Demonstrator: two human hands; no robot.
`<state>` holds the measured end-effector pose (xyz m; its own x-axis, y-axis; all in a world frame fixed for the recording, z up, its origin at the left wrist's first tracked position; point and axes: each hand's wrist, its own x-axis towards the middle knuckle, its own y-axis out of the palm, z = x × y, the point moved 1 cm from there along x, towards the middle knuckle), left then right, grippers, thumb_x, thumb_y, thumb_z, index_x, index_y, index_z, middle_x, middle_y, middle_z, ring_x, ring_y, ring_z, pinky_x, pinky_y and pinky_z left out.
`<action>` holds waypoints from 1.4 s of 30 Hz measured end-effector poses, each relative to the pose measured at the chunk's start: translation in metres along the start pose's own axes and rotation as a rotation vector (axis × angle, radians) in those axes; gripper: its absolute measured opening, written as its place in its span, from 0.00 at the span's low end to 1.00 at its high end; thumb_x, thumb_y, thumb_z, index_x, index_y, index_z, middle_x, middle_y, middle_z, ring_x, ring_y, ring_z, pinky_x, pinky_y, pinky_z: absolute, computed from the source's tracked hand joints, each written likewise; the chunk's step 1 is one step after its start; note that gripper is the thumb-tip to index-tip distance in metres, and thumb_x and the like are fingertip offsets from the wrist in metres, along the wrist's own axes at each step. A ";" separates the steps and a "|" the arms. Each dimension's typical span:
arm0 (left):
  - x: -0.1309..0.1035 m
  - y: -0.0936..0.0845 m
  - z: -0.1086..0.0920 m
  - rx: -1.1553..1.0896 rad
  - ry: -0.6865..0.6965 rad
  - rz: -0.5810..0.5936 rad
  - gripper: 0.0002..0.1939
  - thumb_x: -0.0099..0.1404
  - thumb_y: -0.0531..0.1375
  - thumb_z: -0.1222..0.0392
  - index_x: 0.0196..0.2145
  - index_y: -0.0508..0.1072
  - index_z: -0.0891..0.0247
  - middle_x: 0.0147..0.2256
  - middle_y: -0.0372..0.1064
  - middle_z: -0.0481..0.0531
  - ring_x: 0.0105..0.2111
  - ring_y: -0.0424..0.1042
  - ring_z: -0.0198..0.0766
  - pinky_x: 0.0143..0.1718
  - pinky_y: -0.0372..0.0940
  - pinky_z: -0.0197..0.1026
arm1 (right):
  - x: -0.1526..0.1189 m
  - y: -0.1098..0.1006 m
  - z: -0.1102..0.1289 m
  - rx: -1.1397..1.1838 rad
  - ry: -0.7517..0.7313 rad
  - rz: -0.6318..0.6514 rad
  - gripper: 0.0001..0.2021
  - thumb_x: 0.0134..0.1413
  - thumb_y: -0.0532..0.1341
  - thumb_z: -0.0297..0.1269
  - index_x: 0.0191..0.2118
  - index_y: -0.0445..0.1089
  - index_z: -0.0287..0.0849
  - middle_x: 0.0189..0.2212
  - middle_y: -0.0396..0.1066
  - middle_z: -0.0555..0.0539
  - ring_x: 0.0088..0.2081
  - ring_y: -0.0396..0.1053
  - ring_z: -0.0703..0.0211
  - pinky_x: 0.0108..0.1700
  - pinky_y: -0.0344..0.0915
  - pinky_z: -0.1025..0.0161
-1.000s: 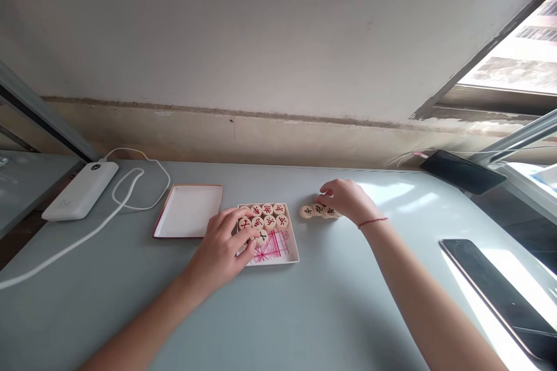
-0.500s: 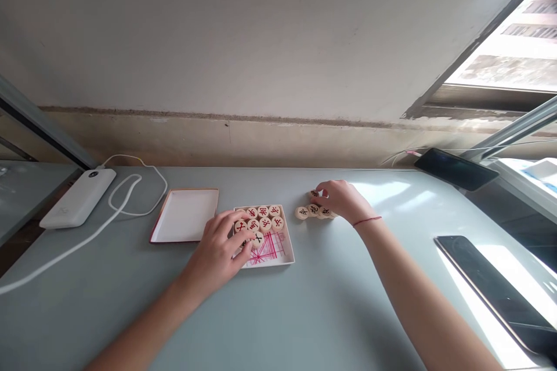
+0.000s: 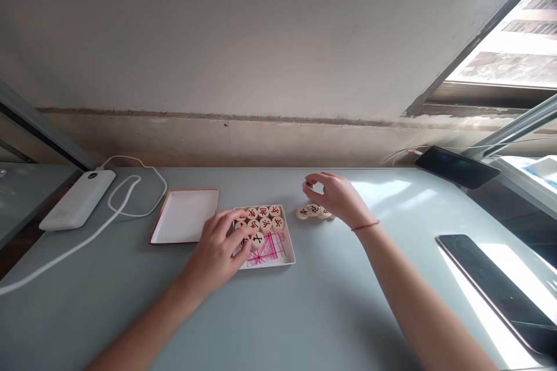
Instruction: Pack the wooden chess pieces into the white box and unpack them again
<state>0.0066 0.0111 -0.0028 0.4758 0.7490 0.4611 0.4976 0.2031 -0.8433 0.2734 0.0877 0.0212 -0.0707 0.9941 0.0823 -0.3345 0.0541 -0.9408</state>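
A shallow white box [image 3: 285, 256] with pink lines on its floor holds rows of round Chinese chess pieces [image 3: 265, 224], red ones behind and black ones in front. My left hand [image 3: 221, 242] rests over its left side, fingers spread and curved, the thumb and index finger on either side of a black piece that they partly hide. My right hand [image 3: 342, 197] pinches one black-lettered Chinese chess piece [image 3: 308, 184] between thumb and fingertips. Below that hand, more Chinese chess pieces [image 3: 314, 210] lie in an overlapping row, the right end partly covered.
Left of the box lies its open lid [image 3: 187, 217], white inside. A white power bank [image 3: 78, 200] with a looping cable [image 3: 126, 206] sits at far left. Two dark phones stand out at right, one at the back [image 3: 456, 167] and one nearer [image 3: 491, 290]. A wall backs the table.
My right hand has moved slightly back and left, carrying the pinched piece away from the row. My left hand stays almost where it was over the box.
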 end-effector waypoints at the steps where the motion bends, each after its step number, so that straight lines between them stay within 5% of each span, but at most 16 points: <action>1: 0.002 -0.001 0.000 0.003 0.002 -0.001 0.10 0.65 0.53 0.66 0.40 0.72 0.58 0.47 0.66 0.55 0.49 0.65 0.45 0.49 0.64 0.50 | -0.008 -0.002 0.007 0.082 -0.038 -0.033 0.09 0.55 0.57 0.40 0.39 0.71 0.46 0.38 0.74 0.48 0.26 0.66 0.63 0.31 0.61 0.65; 8: 0.025 0.000 -0.002 -0.022 0.079 0.029 0.11 0.64 0.52 0.69 0.39 0.72 0.60 0.44 0.70 0.53 0.46 0.67 0.43 0.46 0.63 0.46 | -0.076 0.022 0.056 0.241 -0.349 0.102 0.06 0.58 0.57 0.38 0.35 0.70 0.45 0.31 0.72 0.49 0.26 0.66 0.63 0.28 0.60 0.67; 14: 0.026 0.011 -0.011 -0.077 0.101 0.040 0.12 0.65 0.51 0.69 0.37 0.73 0.59 0.43 0.71 0.52 0.47 0.66 0.43 0.46 0.62 0.46 | -0.082 0.038 0.059 0.205 -0.384 0.083 0.11 0.63 0.53 0.37 0.34 0.71 0.44 0.35 0.72 0.47 0.27 0.68 0.63 0.27 0.58 0.67; 20: 0.019 0.020 -0.017 -0.067 0.201 0.151 0.10 0.68 0.54 0.57 0.37 0.75 0.58 0.48 0.69 0.51 0.51 0.63 0.47 0.52 0.58 0.52 | -0.043 0.011 0.010 0.087 -0.018 -0.184 0.12 0.60 0.52 0.38 0.34 0.72 0.43 0.35 0.72 0.46 0.27 0.67 0.63 0.30 0.60 0.65; 23: 0.016 0.022 -0.017 -0.037 0.208 0.162 0.11 0.69 0.53 0.58 0.36 0.75 0.59 0.49 0.69 0.52 0.52 0.62 0.47 0.52 0.56 0.53 | -0.022 0.007 -0.012 -0.064 0.155 -0.078 0.12 0.57 0.54 0.40 0.38 0.74 0.42 0.39 0.73 0.45 0.28 0.68 0.61 0.29 0.59 0.64; 27: 0.013 0.021 -0.015 -0.025 0.195 0.160 0.11 0.69 0.53 0.58 0.37 0.75 0.60 0.48 0.69 0.53 0.53 0.61 0.47 0.52 0.56 0.52 | -0.007 0.010 -0.025 -0.069 0.208 0.073 0.12 0.54 0.56 0.38 0.40 0.74 0.43 0.35 0.74 0.47 0.32 0.69 0.58 0.29 0.60 0.65; 30: 0.010 0.019 -0.011 -0.035 0.179 0.167 0.11 0.67 0.55 0.55 0.37 0.75 0.60 0.48 0.69 0.53 0.53 0.62 0.48 0.53 0.57 0.52 | -0.006 0.010 -0.026 -0.015 0.205 0.020 0.10 0.53 0.56 0.38 0.36 0.74 0.44 0.34 0.75 0.47 0.31 0.69 0.57 0.29 0.60 0.64; 34: 0.010 0.014 -0.007 -0.063 0.172 0.203 0.12 0.64 0.58 0.51 0.41 0.75 0.58 0.49 0.69 0.54 0.54 0.62 0.50 0.55 0.56 0.55 | -0.024 0.004 -0.004 0.302 0.133 -0.110 0.11 0.54 0.57 0.46 0.32 0.71 0.45 0.31 0.75 0.49 0.20 0.62 0.64 0.26 0.59 0.65; 37: 0.011 0.012 -0.003 -0.086 0.173 0.210 0.10 0.63 0.59 0.53 0.39 0.75 0.58 0.51 0.68 0.53 0.56 0.61 0.51 0.56 0.56 0.56 | -0.046 0.008 0.028 0.474 0.005 0.025 0.11 0.53 0.58 0.46 0.30 0.69 0.44 0.28 0.75 0.50 0.17 0.58 0.67 0.22 0.56 0.68; 42: 0.011 0.010 0.002 -0.084 0.170 0.166 0.08 0.65 0.57 0.61 0.41 0.74 0.59 0.51 0.67 0.54 0.56 0.61 0.48 0.57 0.58 0.54 | -0.072 0.033 0.063 0.436 -0.180 0.157 0.08 0.58 0.57 0.40 0.30 0.67 0.45 0.24 0.72 0.52 0.19 0.59 0.67 0.23 0.55 0.69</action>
<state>0.0159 0.0228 -0.0066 0.6677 0.6496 0.3636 0.4573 0.0274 -0.8889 0.2086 0.0121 0.0052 -0.2999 0.9530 0.0424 -0.6661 -0.1774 -0.7245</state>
